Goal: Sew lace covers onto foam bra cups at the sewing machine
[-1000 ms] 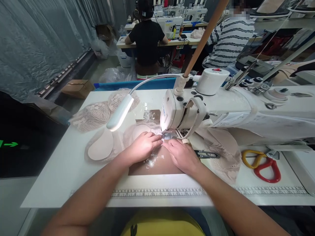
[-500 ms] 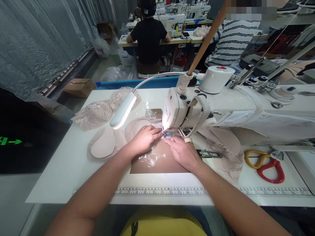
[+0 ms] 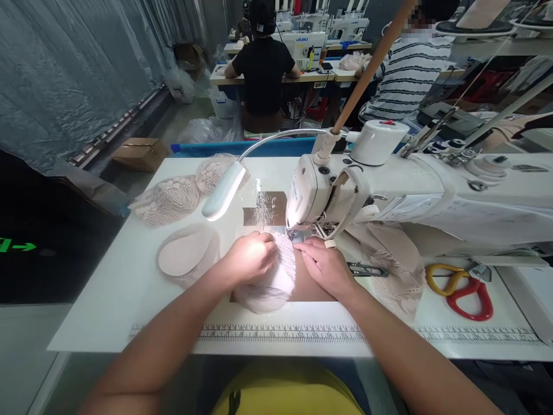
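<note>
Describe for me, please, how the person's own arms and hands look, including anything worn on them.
The left hand and right hand are ungloved, with no ring, watch or bracelet visible. Both forearms are bare, with no sleeve in view. Yellow cloth, apparently clothing, shows at the bottom edge.

Lace piece (image 3: 283, 271) beside left hand (image 3: 251, 257), scissors (image 3: 475, 286) far right

Hands (image 3: 253, 257): bare
Forearms (image 3: 173, 323): bare along visible length
Garment (image 3: 289, 395): yellow, curved outline
Dark mark (image 3: 234, 402): small, on garment's left side
</note>
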`<state>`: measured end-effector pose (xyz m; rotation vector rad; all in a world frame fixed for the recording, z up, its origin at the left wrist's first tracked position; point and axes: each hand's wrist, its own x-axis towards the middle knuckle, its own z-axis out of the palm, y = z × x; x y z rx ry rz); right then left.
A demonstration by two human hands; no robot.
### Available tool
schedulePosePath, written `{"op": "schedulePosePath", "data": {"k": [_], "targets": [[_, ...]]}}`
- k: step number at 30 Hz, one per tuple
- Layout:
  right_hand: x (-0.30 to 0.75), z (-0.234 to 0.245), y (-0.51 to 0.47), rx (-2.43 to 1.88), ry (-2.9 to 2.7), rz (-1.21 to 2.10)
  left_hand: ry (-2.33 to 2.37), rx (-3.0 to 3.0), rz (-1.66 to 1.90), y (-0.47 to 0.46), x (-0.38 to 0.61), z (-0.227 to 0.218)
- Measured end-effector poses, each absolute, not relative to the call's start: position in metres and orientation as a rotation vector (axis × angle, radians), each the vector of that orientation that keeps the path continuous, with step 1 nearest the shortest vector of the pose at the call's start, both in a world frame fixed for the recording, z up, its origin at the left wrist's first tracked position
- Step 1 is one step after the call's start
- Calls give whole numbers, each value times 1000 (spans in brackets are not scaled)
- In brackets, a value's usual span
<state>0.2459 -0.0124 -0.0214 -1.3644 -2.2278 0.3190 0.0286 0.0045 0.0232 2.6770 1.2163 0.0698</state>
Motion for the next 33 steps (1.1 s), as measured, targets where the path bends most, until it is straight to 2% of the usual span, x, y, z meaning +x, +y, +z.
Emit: {"op": "schedulePosePath", "data": {"k": [11, 20, 33], "targets": [[247, -22, -14, -1397, -2235, 260, 1235, 2813, 10, -1, 32, 16], [246, -18, -17, -1458, -2272, 190, 1033, 2802, 160, -4, 37, 8], [240, -19, -16, -1421, -2458, 165, 1029, 2826, 138, -1, 39, 1]]}}
